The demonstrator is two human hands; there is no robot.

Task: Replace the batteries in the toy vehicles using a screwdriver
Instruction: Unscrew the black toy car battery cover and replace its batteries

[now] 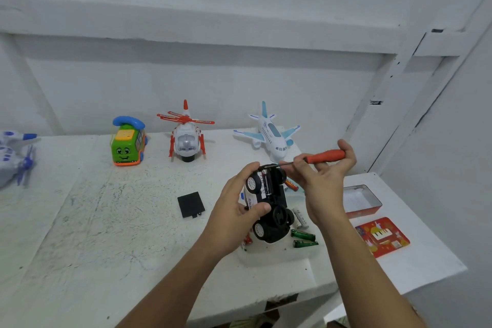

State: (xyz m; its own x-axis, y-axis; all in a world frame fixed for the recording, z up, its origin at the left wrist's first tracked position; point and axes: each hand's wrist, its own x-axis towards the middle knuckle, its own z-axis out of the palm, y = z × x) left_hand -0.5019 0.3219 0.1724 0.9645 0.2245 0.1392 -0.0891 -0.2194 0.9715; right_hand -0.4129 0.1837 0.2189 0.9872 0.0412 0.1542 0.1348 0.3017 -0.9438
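The left hand (pixel 238 206) curls round the toy car (pixel 277 217), thumb across its side and fingers over the far end, holding it belly-up above the table (pixel 106 221). The car is glossy plastic with a black underside, a white body and chunky black wheels with white hubs. Its battery bay lies uncovered, with dark cylindrical cells (pixel 266 181) seated inside.

The right hand (pixel 323 185) grips the screwdriver (pixel 324 155). Its fingers wrap the smooth orange handle, and its forefinger and thumb lie along the thin metal shaft. The tip meets the car's far edge.

A flat black battery cover (pixel 190 204) lies on the rough, speckled white table left of the car. Just right of the car lie loose batteries: two green (pixel 303 236), pale ones (pixel 300 217) and an orange one (pixel 291 184). Red ones (pixel 247 241) peek out near the car's left side.

Further right of the car sit an open rectangular tin (pixel 362 201) and its red printed lid (pixel 382 236).

Beyond the car stand a white-and-blue plastic airplane (pixel 271 136), a white-and-red helicopter (pixel 186 138) and a green bus-shaped toy phone (pixel 128 142). A blurred blue-and-white toy (pixel 13 157) lies far left of the car.
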